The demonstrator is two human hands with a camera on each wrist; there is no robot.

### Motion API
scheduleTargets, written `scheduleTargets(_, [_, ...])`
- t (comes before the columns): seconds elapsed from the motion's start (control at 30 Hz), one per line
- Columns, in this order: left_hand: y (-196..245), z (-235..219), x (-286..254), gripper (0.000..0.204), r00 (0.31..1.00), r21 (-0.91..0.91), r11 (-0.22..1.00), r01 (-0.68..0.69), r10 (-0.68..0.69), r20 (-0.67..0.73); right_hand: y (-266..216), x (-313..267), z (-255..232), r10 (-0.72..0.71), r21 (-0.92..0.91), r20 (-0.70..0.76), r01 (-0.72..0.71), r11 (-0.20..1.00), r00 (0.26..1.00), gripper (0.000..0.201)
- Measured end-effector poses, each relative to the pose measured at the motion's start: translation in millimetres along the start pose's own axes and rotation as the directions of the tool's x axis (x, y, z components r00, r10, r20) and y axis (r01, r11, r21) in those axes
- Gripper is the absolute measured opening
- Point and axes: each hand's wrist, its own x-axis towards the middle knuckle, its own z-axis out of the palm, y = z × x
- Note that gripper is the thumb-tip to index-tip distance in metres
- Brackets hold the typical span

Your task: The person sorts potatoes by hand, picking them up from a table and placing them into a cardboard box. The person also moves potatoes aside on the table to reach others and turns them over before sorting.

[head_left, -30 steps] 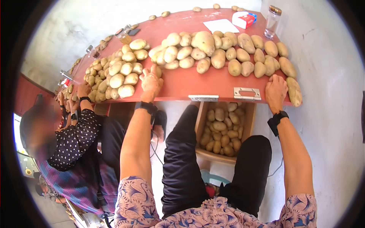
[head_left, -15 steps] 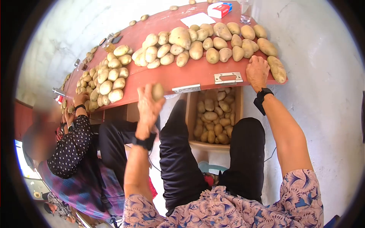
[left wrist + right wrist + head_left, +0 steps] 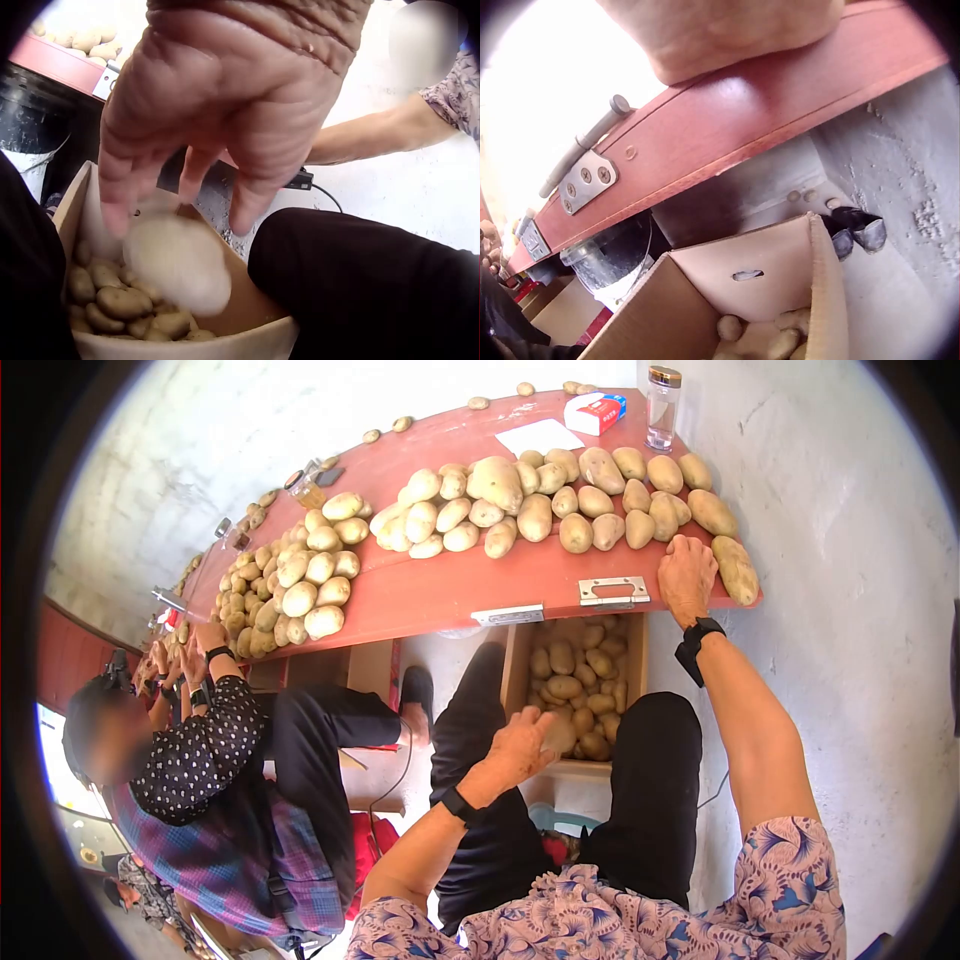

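Over the cardboard box (image 3: 780, 262) my left hand (image 3: 520, 748) has its fingers spread downward. In the left wrist view a blurred potato (image 3: 180, 262) is just below those fingertips, apart from the palm, above the potatoes (image 3: 116, 301) in the box. My right hand (image 3: 687, 578) rests on the front edge of the red tabletop (image 3: 420, 600), its fingers loosely bent and holding nothing. Right beside it lies a long potato (image 3: 736, 570). A wide row of potatoes (image 3: 535, 518) stretches across the tabletop beyond both hands.
A metal hinge (image 3: 613, 591) and a metal plate (image 3: 508, 615) lie at the table edge. Another potato pile (image 3: 300, 598) is at left, near a seated person (image 3: 200, 760). A glass jar (image 3: 662, 410), a tissue pack (image 3: 595, 413) and white paper (image 3: 540, 438) stand behind. A black bucket (image 3: 615, 259) is under the table.
My left hand has taken a potato from the tabletop, carried it back over the edge and down to the box, and its fingers have loosened. My right hand has stayed at the edge.
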Motion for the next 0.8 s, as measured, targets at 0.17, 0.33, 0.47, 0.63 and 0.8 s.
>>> scheduleTargets(0.17, [-5.5,-15.6,8.0,0.039,0.997,0.018,1.000,0.015,-0.016,0.075,-0.1,-0.5,-1.2,-0.008,0.007,-0.004,0.008,1.000,1.000,0.010])
scheduleTargets(0.33, [-8.6,-65.6,32.5,0.026,0.963,-0.076,0.997,-0.003,-0.018,-0.269,-0.2,0.1,-1.4,-0.011,-0.005,-0.015,0.011,1.000,1.000,0.008])
scheduleTargets(0.47, [-5.4,-109.7,58.6,0.024,0.918,-0.014,1.000,-0.001,-0.005,-0.398,0.5,0.6,0.9,0.000,-0.008,-0.023,0.000,1.000,1.000,0.008])
scheduleTargets(0.63, [-4.8,-130.3,93.7,0.027,0.889,0.073,0.997,0.020,0.016,-0.458,2.1,0.1,2.8,-0.015,0.009,-0.035,0.016,1.000,0.999,0.009])
scheduleTargets(0.8, [2.4,-137.6,115.7,0.033,0.911,0.100,0.986,0.131,-0.080,-0.405,1.4,-0.3,-0.7,-0.009,0.040,-0.017,0.010,0.999,1.000,0.009])
